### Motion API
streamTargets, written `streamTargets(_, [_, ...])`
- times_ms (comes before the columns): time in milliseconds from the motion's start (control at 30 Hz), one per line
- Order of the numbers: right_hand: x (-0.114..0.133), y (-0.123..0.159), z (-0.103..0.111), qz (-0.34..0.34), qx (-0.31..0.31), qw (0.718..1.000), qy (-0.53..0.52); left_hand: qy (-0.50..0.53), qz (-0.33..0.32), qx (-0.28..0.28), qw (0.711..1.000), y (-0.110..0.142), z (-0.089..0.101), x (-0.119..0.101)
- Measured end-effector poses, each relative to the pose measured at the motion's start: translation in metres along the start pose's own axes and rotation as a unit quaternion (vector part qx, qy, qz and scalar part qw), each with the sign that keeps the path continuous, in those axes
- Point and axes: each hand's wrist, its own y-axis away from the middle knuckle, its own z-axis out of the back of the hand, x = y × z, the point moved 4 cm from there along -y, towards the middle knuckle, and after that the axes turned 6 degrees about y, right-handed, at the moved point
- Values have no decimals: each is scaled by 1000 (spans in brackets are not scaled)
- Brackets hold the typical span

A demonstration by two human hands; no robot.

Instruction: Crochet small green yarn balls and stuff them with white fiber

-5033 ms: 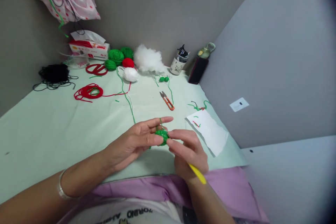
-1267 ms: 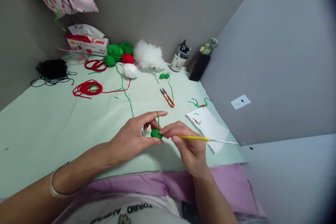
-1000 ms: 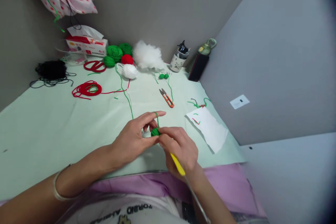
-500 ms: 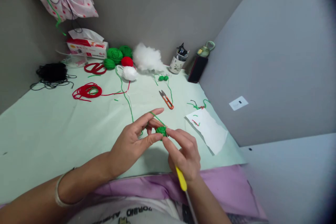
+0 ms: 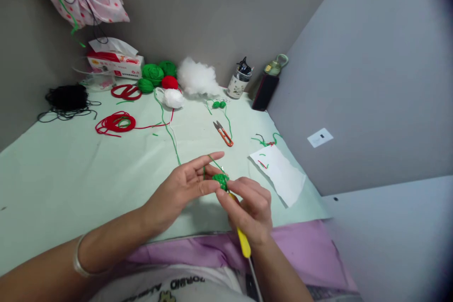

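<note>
In the head view, your left hand [image 5: 191, 181] is over the tabletop covered in pale green cloth [image 5: 71, 184], toward the middle of its near edge. Its thumb and fingers pinch a small, rounded piece of green crocheted yarn [image 5: 220, 180], while the index finger stretches out with a thin green yarn strand [image 5: 216, 162] over it, running down to the piece. Your right hand [image 5: 249, 207] meets it from the other side, its fingers curled around a crochet hook with a yellow grip and metal shaft [image 5: 243, 244]; thumb and index finger close up against the green piece. The hook's back end points down past the near edge; exactly how its tip sits in the stitches is too small to tell.

Beyond your hands, orange-handled thread snips [image 5: 223, 134] lie open-bladed around mid-table. A torn sheet of white paper [image 5: 279, 177] with yarn scraps on it lies by the right edge. A loose coil of red yarn [image 5: 108, 125] lies on the left half, and a tangled black yarn heap [image 5: 67, 96] near the left edge. Toward the far edge sit green yarn balls [image 5: 153, 74], a white yarn ball [image 5: 173, 98] and fluffy white stuffing [image 5: 198, 78].
</note>
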Motion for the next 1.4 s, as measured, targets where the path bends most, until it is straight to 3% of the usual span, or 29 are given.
streamTargets(100, [-6,-4,3,-81,-27,993,-83,76,78,41,993,-2,-2,0])
streamTargets(167, [-9,-7,1,-142,-37,977,-157,85,92,54,991,-3,-2,-2])
streamTargets(333, [-15,-8,-1,-229,-23,935,-270,38,45,40,997,-6,1,-9])
streamTargets(533, [-18,-4,4,-257,-1,918,-302,-37,-15,29,999,-6,4,-13])
streamTargets(667, [-20,-5,4,-305,-2,898,-317,-55,-10,36,998,-6,6,-12])
streamTargets(1067, [-24,-1,-6,-426,-2,770,-474,-7,54,101,993,-7,4,-8])
streamTargets(1300, [-24,5,-19,-556,-21,635,-536,-89,-23,50,994,-7,10,-7])
streamTargets(1400, [-23,10,-24,-586,-23,612,-530,-112,-36,50,992,-7,10,-4])
